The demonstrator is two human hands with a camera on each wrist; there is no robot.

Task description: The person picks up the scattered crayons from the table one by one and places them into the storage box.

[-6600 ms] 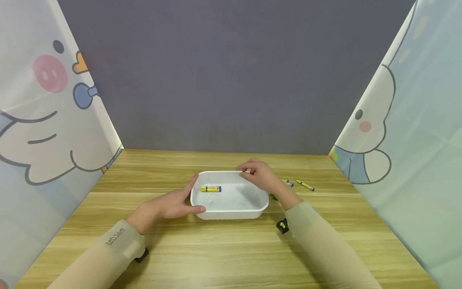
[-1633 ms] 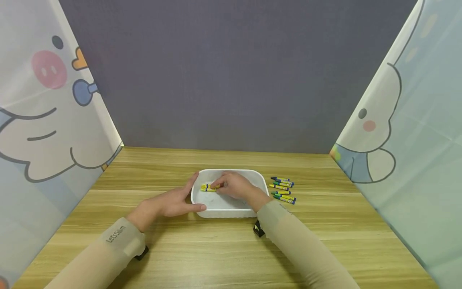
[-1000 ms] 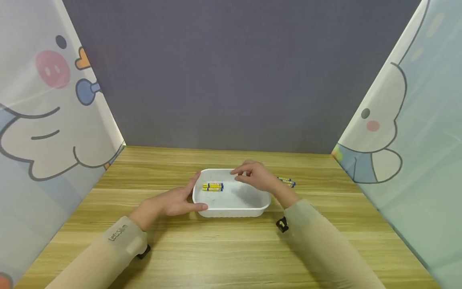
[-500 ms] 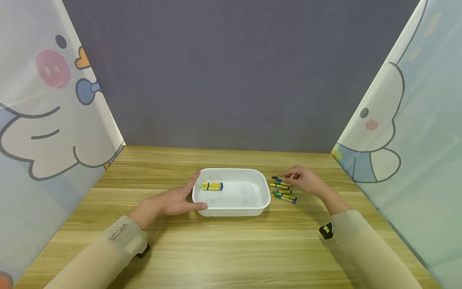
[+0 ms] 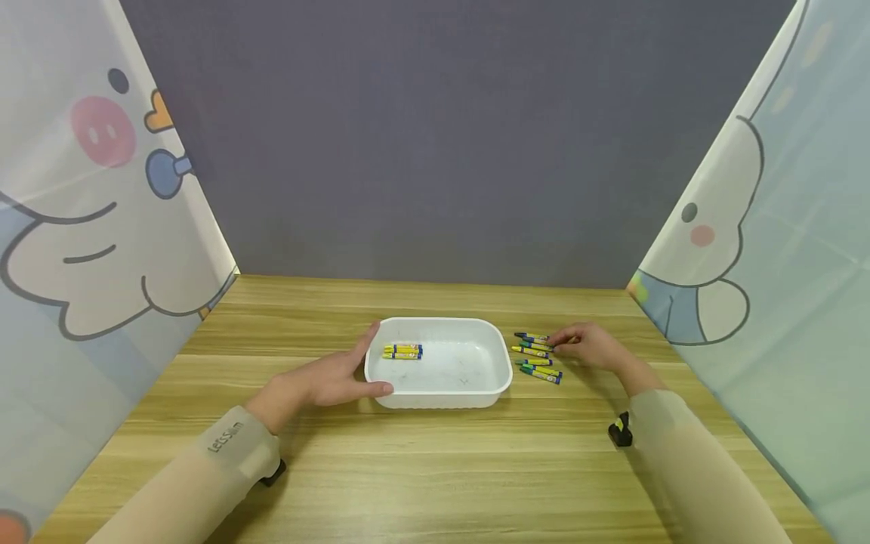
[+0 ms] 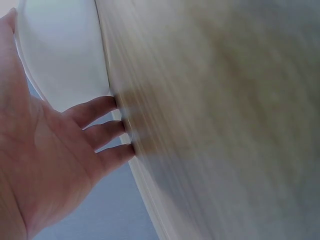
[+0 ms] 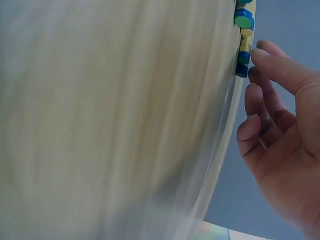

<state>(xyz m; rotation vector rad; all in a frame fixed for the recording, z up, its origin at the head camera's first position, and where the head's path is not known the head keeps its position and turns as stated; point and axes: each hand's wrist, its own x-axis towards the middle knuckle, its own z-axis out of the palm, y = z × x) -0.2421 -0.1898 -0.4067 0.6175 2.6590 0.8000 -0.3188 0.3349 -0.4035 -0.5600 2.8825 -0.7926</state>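
In the head view, a white plastic tray (image 5: 442, 384) sits on the wooden table with three yellow crayons (image 5: 403, 352) side by side near its left end. My left hand (image 5: 329, 378) spans that end with spread, straight fingers, thumb on the front rim. The left wrist view shows its fingertips (image 6: 111, 102) low against the tray's wall. Right of the tray lies a loose group of crayons (image 5: 533, 352) with black, green and yellow tips. My right hand (image 5: 590, 347) is at their right ends, fingers loosely bent, thumb and index tips just over a crayon (image 7: 244, 50) in the right wrist view.
Beyond the table (image 5: 435, 461) stands a dark grey back panel (image 5: 435, 143). Cartoon-printed curtains rise on the left (image 5: 102, 204) and right (image 5: 809, 249). A small black device (image 5: 620, 431) hangs at the right wrist.
The tray held fewer yellow crayons at first. My right hand reached in at the crayons there, withdrew, and moved right to the loose group. My left hand has stayed at the tray.
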